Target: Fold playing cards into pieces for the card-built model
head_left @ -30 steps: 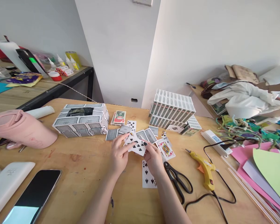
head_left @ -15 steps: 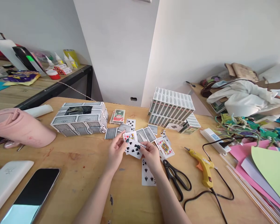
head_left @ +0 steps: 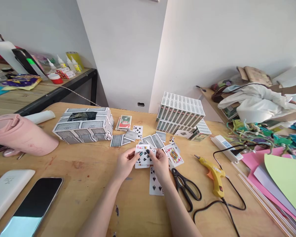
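Both hands hold playing cards over the middle of the table, a black spade card lying over a red-marked face card. My left hand pinches their left side, thumb on top. My right hand grips the right side with its thumb on the faces. A six of spades lies face up below my right hand. Right of that hand is a face card. Beyond the hands are cards lying face down and an eight of spades. Black scissors rest beside my right forearm.
A card-covered box stands back left, a stack of card packs back right. On the right lie a yellow glue gun with its cable, a power strip and coloured paper. A pink tumbler and phone are left.
The held cards have turned from a slant to nearly upright and overlap more closely. My left hand has shifted slightly right and down, and the hands are closer together.
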`<state>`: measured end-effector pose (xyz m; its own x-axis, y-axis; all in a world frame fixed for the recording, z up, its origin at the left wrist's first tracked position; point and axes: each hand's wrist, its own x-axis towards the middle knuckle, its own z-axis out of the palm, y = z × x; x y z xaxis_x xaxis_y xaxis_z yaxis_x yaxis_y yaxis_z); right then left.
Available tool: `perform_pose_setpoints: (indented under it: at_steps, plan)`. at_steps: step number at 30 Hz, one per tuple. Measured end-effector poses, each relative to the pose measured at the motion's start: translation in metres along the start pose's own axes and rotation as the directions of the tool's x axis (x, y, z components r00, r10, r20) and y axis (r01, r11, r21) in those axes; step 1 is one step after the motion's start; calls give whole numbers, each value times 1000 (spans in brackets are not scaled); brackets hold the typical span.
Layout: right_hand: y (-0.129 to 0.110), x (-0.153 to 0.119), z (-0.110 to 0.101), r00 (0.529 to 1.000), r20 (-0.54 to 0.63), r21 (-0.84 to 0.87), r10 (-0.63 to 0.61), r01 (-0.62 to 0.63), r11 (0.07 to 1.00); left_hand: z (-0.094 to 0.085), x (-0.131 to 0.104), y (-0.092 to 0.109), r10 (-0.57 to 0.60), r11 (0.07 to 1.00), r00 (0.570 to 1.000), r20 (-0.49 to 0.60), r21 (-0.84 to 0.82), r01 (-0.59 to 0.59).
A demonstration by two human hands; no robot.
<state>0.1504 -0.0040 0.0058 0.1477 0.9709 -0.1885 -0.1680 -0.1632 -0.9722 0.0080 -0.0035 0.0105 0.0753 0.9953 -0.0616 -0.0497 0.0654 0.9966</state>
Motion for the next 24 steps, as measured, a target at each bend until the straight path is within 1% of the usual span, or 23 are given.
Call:
perform_pose_setpoints:
  at_steps: [2,5,7,8,10,13,15,16,19,21,23,24]
  plan:
    - [-3,-2,1,999,36,49,9,-11,999,1,2,-1,-5,999,999,-49,-42,3]
    - [-7,-4,1,985,172,93,5,-21,995,1,5,-2,-21,992,989,-144,-124,3]
    - [-7,-4,1,975,220,89,12,-32,996,1,6,-2,-36,986,986,-166,-166,8]
    - [-6,-4,1,977,214,91,18,-38,995,1,6,-1,-42,985,986,-164,-175,13]
    - [-3,-2,-1,989,144,122,26,-43,992,2,5,1,-54,985,989,-137,-171,30]
    - [0,1,-4,998,37,190,54,-60,980,4,2,5,-74,991,996,-39,-110,70]
    - [0,1,-4,997,24,191,74,-77,979,5,1,5,-76,995,997,-6,-58,76]
    - [0,1,-5,997,26,173,75,-79,982,4,1,4,-72,997,997,-17,-38,71]
    - [-2,0,-4,998,31,109,61,-64,992,2,2,-2,-61,998,992,-108,-20,59]
    - [-4,-1,-3,995,78,103,69,-77,992,1,4,-5,-86,995,984,-153,-58,78]
    - [-4,-1,-2,987,134,104,86,-100,990,-1,5,-5,-133,985,975,-179,-129,111]
    - [-4,-1,-2,985,144,99,89,-104,990,-1,5,-4,-159,978,970,-186,-163,130]
